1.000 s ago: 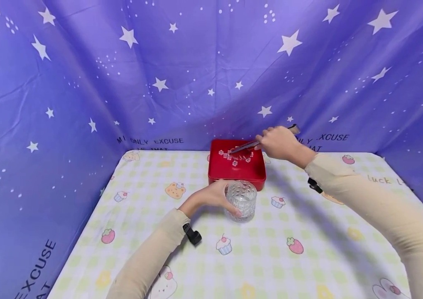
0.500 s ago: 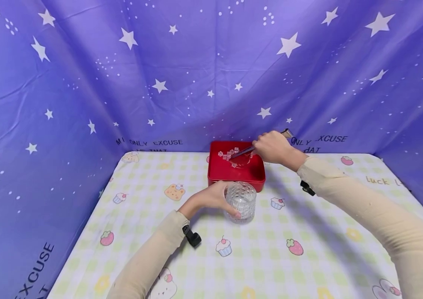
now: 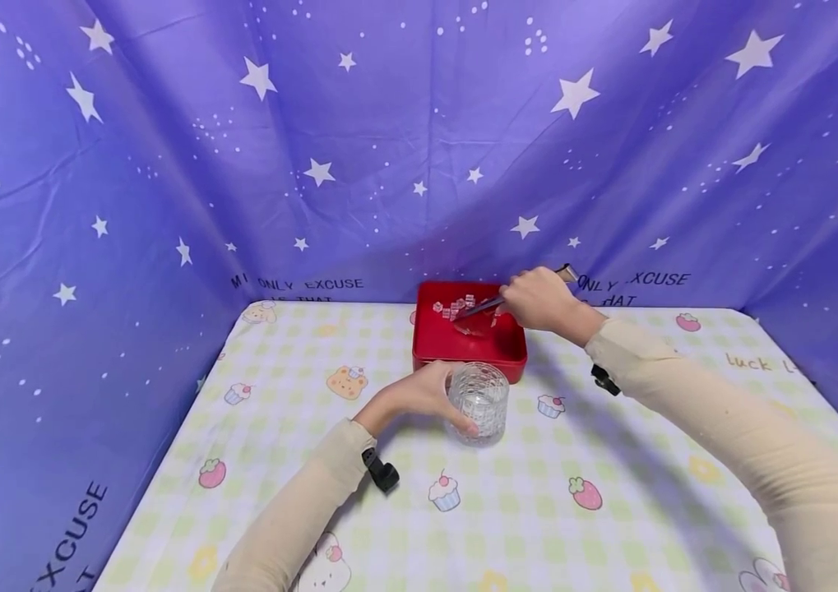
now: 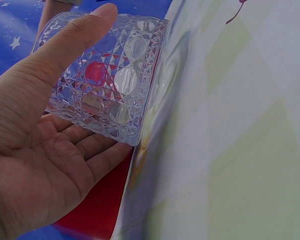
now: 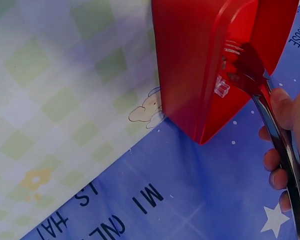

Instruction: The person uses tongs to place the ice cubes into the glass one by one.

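Note:
A clear cut-glass tumbler (image 3: 479, 404) stands upright on the patterned tablecloth. My left hand (image 3: 426, 390) holds it from the left, thumb on the near side and fingers around the back, as the left wrist view also shows. Behind it sits a red open box (image 3: 433, 341) with several small clear pieces (image 3: 444, 309), some flower-shaped. My right hand (image 3: 543, 301) grips a pair of metal tongs (image 5: 277, 130) above the box's right side. Their fork-shaped tip (image 5: 244, 67) reaches down inside among the pieces. I cannot tell whether a piece is between the tips.
A checked tablecloth (image 3: 300, 427) printed with cupcakes and strawberries covers the table. A purple star-printed curtain (image 3: 359, 123) rises right behind the red box and along both sides. The tumbler stands close in front of the box's front wall.
My right hand has come slightly left and lower, and the tongs' tip sits farther into the box. My left hand and the tumbler have stayed in place.

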Demonstrator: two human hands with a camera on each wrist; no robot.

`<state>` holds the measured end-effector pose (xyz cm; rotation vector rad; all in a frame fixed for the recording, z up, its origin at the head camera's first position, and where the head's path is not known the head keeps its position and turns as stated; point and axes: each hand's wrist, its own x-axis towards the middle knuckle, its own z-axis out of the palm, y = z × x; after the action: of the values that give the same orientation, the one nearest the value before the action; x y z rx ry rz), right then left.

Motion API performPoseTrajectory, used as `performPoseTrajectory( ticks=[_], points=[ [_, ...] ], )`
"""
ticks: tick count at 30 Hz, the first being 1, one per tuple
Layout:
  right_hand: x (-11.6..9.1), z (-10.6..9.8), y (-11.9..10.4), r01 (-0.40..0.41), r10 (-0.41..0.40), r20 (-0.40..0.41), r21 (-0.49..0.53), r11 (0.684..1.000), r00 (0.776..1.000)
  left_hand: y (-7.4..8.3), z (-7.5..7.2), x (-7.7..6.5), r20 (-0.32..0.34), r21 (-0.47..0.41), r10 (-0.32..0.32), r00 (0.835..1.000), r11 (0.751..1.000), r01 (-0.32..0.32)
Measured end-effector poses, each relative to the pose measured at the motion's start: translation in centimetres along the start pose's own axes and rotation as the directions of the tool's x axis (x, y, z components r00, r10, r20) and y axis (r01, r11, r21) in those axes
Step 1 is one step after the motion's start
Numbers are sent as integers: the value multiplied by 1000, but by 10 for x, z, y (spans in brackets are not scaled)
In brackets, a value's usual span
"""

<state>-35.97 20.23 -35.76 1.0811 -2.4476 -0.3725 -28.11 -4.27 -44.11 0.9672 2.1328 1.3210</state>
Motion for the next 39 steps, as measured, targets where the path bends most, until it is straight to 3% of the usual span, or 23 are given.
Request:
performPoseTrajectory(
  ticks=[13,19,26,31,39],
  points=[
    [2,5,4,-34,34,12,-2,999,999,3,-3,3,-5,4,7,1000,1000,-7],
    [7,7,0,-40,40,48,3,999,998,4,-11,0,40,-31,-14,999,999,15],
    [3,9,-6,-40,41,85,-8,999,996,1,-9,-3,91,-46,-36,995,998,41],
    [1,8,-7,-35,37,82,-33,999,996,0,-7,-4,71,-66,-36,997,997,41],
    [3,9,-13,-45,51,112,-59,997,992,1,-7,-6,16,9,-22,1000,1000,22]
  ],
)
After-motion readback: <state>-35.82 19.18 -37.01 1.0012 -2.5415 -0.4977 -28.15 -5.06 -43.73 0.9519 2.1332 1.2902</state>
